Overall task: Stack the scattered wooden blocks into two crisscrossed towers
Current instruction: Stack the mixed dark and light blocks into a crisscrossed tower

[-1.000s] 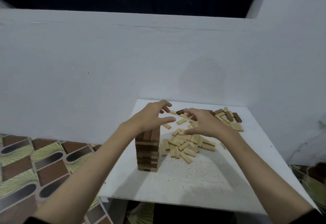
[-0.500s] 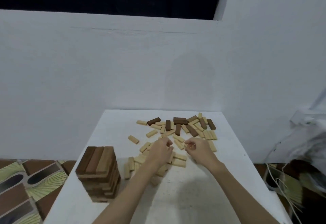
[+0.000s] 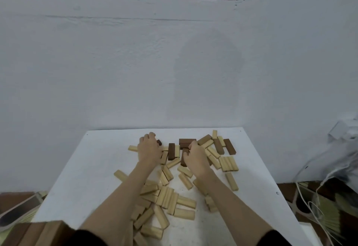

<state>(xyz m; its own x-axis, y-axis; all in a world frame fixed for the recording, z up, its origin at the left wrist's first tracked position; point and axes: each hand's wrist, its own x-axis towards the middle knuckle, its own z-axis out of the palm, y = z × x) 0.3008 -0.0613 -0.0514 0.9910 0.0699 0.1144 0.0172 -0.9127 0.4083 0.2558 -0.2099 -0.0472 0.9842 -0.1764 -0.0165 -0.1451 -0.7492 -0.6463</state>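
both hands reached farther, gripping dark blocks (image 3: 187,142).

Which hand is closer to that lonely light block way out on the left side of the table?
Left. The left hand sits right beside the light block; the right hand is farther off, over the dark blocks.

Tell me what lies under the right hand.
Under the right hand, dark brown blocks and light blocks poke out around it. What its curled fingers grip is covered.
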